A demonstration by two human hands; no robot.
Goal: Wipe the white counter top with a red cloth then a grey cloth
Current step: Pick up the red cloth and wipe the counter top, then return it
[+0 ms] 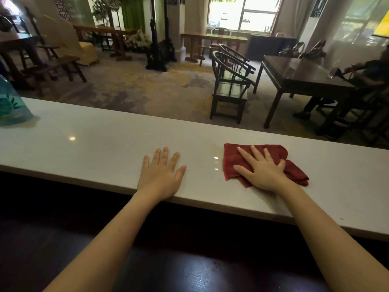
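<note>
Right hand (263, 169) flat on red cloth (231, 161) — counter (94, 140)

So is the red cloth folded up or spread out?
Loosely bunched: the red cloth lies rumpled with overlapping layers under the right hand.

Both forearms run bare to the frame's edge — no sleeve, ring or watch shows.

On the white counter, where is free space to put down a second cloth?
The white counter top is bare in a long stretch between the teal object at the far left and the left hand. A narrower bare patch lies between that hand and the red cloth. Right of the cloth is also bare. The right hand presses flat on the cloth.
</note>
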